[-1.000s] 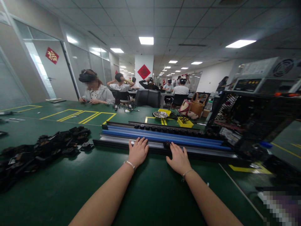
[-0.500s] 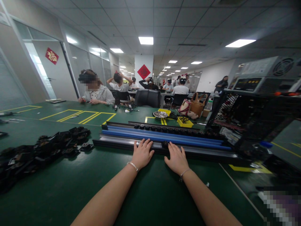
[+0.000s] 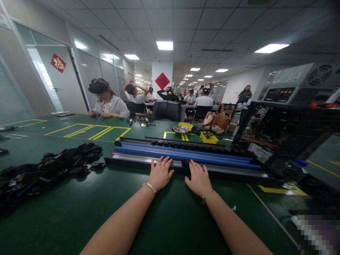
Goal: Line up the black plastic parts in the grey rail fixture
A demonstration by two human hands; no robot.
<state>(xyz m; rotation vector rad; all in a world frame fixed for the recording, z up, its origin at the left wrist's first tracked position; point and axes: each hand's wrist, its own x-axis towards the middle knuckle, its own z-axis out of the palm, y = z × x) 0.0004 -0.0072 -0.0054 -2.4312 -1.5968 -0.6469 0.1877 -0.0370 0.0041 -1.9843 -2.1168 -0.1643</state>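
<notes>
Bright panels (image 3: 164, 45) light a tiled ceiling (image 3: 152, 19) — below, a white pillar (image 3: 162, 67) and black chair (image 3: 166, 111).

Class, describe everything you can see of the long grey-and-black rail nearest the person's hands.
The rail is long, straight and narrow, with a shiny grey top and black edges; whether it is metal or plastic is unclear. It lies lengthwise across the green table, on the near side of the blue strip. A small black piece sits on it between the left hand and right hand, whose fingers appear to rest on it.
</notes>
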